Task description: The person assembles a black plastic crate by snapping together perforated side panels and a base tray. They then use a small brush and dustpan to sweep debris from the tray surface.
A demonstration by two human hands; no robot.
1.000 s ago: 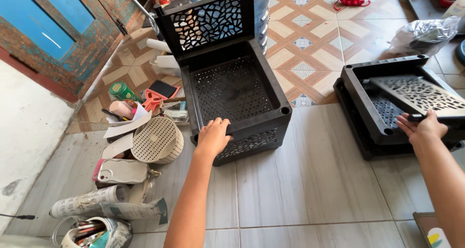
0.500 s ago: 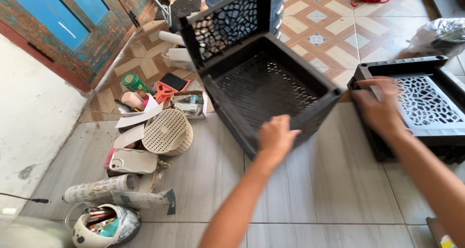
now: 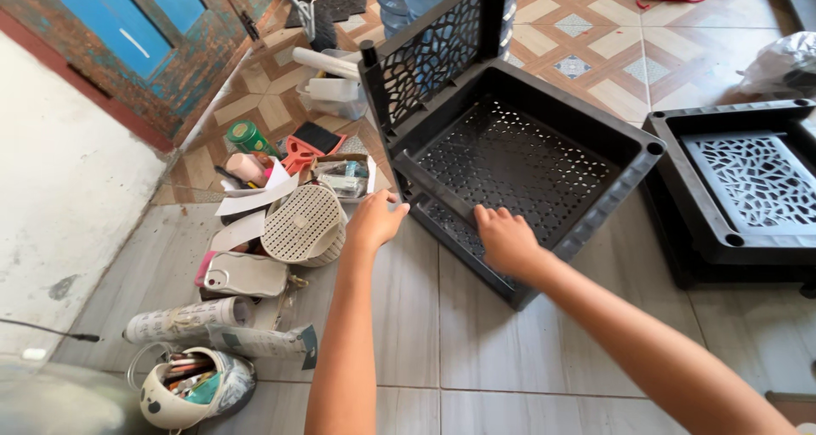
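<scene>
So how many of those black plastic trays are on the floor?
2. One black tray sits in the middle, with the left hand and right hand on its near edge. Another lies at the right, partly cut off; more could be stacked underneath.
</scene>
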